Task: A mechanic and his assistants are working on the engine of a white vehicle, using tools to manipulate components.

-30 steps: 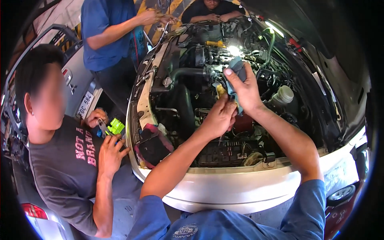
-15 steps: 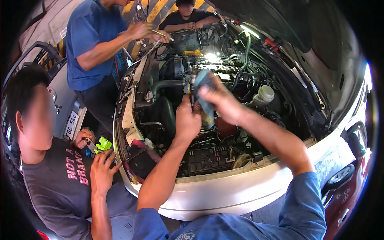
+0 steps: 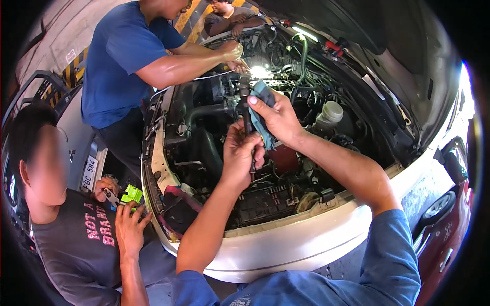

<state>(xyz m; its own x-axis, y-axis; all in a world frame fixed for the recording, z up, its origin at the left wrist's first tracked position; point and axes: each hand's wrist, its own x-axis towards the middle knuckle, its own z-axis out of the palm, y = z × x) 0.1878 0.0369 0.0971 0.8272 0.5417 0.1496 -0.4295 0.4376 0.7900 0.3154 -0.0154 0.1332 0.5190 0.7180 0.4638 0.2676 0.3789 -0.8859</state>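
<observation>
Over the engine bay I hold a long, slim dark rod-like part [image 3: 244, 91] nearly upright; its upper end is thicker, and its exact kind cannot be made out. My left hand [image 3: 239, 155] is closed around the lower stretch, fingers curled. Higher up, my right hand [image 3: 279, 116] grips a teal cloth [image 3: 263, 94] against the part, thumb pressed near its thick end. Beneath both hands lie engine parts, with a dark red block [image 3: 285, 160] just right of my left hand.
A co-worker in blue [image 3: 117, 61] reaches into the bay from the left. Another person [image 3: 232, 18] leans at the far end. Near left, a person [image 3: 76, 229] holds pliers and a bright green item [image 3: 132, 194]. A white reservoir [image 3: 329, 115] stands right; the raised hood [image 3: 408, 66] overhangs.
My right hand, blurred before, is now sharp on the cloth and part. My left fingers have shifted on the part. The co-worker in blue has leaned further in over the engine.
</observation>
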